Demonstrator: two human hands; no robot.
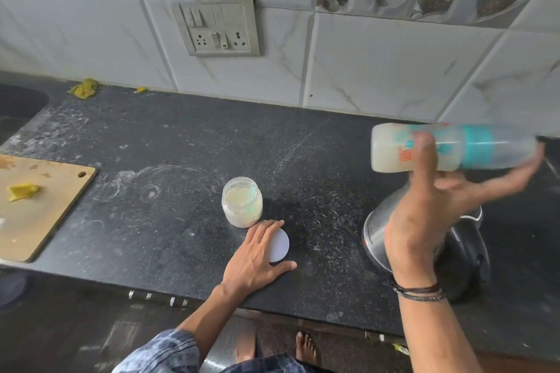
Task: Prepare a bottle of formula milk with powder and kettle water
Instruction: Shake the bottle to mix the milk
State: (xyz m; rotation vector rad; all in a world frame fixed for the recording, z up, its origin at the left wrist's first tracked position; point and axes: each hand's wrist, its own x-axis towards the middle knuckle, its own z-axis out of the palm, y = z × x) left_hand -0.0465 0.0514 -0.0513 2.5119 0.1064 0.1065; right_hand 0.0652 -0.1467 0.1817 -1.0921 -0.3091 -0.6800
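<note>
My right hand (430, 215) holds the baby bottle (391, 147) sideways in the air above the kettle, thumb across its front and fingers behind. The bottle is blurred, holds whitish milk, and has a teal ring and a clear cap pointing right. An open jar of formula powder (241, 206) stands on the black counter with a scoop inside. Just in front of it, my left hand (257, 254) lies flat on the jar's white lid (280, 244), fingers spread. The steel kettle (375, 236) with a black handle sits under my right forearm.
A wooden cutting board (45, 206) with a yellow scrap lies at the left, near a dark sink (18, 103). A switch and socket plate (216, 24) is on the tiled wall. Powder dusts the counter (169, 160). Bare feet show below the counter edge.
</note>
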